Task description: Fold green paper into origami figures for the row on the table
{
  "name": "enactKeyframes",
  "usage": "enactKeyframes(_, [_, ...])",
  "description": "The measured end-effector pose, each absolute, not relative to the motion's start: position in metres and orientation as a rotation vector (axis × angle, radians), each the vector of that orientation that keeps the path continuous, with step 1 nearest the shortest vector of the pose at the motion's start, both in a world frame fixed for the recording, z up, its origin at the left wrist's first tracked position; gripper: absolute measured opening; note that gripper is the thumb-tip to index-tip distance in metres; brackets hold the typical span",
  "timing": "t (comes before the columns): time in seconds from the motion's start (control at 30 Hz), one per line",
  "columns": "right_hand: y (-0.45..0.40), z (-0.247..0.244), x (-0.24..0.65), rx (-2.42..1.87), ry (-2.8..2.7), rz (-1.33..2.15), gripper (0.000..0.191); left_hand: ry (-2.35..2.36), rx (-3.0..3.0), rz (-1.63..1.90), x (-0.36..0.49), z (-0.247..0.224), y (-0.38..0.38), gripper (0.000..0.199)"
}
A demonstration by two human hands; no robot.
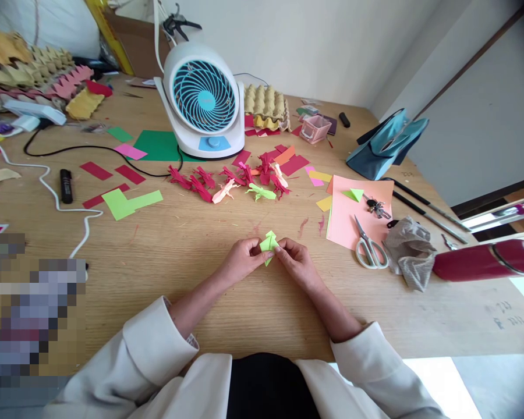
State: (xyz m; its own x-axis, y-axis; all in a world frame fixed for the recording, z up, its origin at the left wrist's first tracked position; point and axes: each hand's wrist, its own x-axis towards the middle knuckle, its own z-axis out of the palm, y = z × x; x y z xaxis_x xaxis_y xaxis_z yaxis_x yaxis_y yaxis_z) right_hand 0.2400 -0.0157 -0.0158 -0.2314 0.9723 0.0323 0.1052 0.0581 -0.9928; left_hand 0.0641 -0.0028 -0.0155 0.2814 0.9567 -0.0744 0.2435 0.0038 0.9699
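A small folded piece of light green paper (268,241) is held between both hands above the front middle of the table. My left hand (244,258) pinches its left side, thumb towards me. On its right side, my right hand (296,260) grips it between thumb and fingers. One pointed flap sticks up from the fold and another tip shows below the thumbs. Beyond the hands lie several folded paper figures: red ones (201,189), a pale peach one (225,191) and a light green one (262,192).
A white fan (206,99) stands behind the figures. Right of the hands are peach paper sheets (343,218), scissors (369,247), a grey crumpled cloth (413,250) and a red bottle (471,261). Green paper scraps (117,205), a black marker (66,186) and cables are at left.
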Motion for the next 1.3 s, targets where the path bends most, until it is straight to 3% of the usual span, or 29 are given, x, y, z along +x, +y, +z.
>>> enactKeyframes(1.3, [-0.017,-0.02,0.237,-1.02,-1.345,1.263,0.034,1.032,1.47,0.822,0.062,-0.007,-0.003,0.022])
